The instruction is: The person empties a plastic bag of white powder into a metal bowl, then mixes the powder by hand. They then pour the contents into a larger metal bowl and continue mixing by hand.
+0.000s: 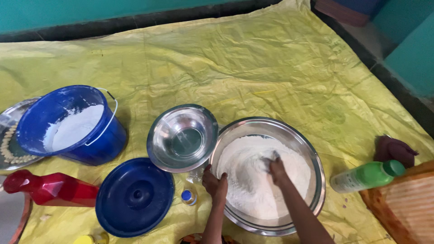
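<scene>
Two steel bowls are sitting in front of you: you're working your right hand [276,168], fingers buried, through the flour [257,176] in the big bowl [316,180], while your left hand [216,180] is gripping its near-left rim. Flour's looking dry and loose, so mixing seems barely started. Empty smaller bowl [182,138] is just left of it, one blue bucket [72,126] further left, one blue lid [134,197] nearer.

Our left hand [215,182] curls its grip closed, thumb raised; our right hand [276,170] reaches forward, fingers [271,159] bent down, both forearms extended.
</scene>
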